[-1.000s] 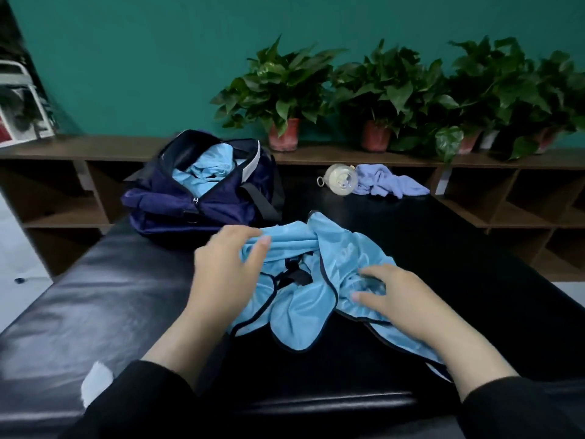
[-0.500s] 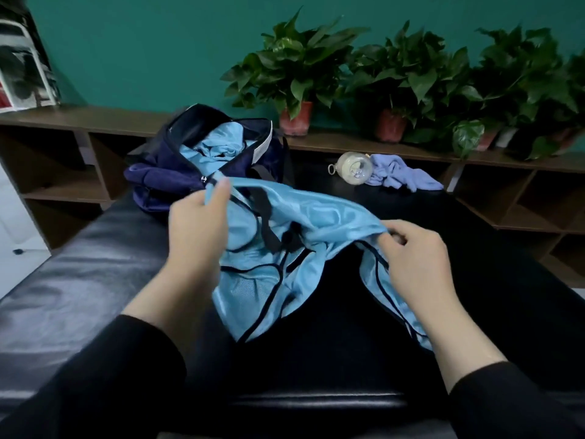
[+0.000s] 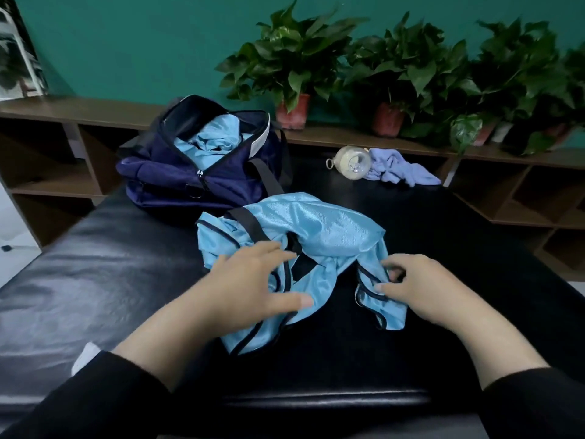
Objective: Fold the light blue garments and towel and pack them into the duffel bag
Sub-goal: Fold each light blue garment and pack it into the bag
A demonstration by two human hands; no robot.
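No text, label, brand, number or sign can be read on anything here.

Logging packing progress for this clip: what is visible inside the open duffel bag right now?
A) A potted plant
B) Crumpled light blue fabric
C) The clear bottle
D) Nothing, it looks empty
B: crumpled light blue fabric shows through the unzipped top of the duffel bag, while the clear bottle lies outside on the black table.

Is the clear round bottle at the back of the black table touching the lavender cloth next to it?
Touching. In the head view, the clear round bottle lies on its side with the crumpled lavender cloth bunched right against it, no gap visible.
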